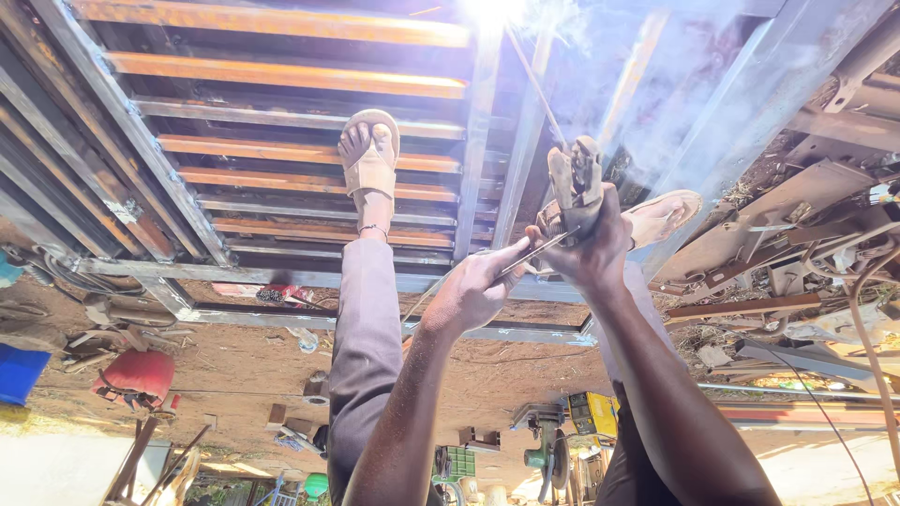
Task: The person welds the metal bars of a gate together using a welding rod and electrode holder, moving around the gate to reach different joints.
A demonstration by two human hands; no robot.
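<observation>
- The picture came out upside down, so the ground sat at the bottom edge and the work lay toward the top.
- Nearest the camera, two bare forearms reached forward from the lower middle, above legs in grey trousers (364, 356).
- The right hand (592, 245) was wrapped tight around the handle of a welding electrode holder (574, 183), its clamp end pointing away from the person.
- A thin welding rod (536, 86) ran from that clamp up toward a bright white arc glare (494, 9) at the top edge, with pale smoke (600, 66) drifting just beside it.
- The left hand (476, 286) sat just beside the right one, its fingers pinched narrowly on a second thin rod (536, 251) that crossed to the holder's underside.
- Beyond the hands, a sandalled foot (369, 161) rested on the slats of a steel gate frame (281, 150), whose bars alternated between grey steel and rusty orange.
- Another sandalled foot (662, 215) showed to the right of the holder, partly hidden by the right hand.
- A heap of scrap metal (797, 262) lay along the right side, beside the frame.
- On the bare dirt ground (253, 365) lay a red gas cylinder (139, 377) at the left, and near the middle a green grinder-like power tool (548, 450) and a yellow box (592, 412).
- A blue container (17, 371) sat at the far left edge.
</observation>
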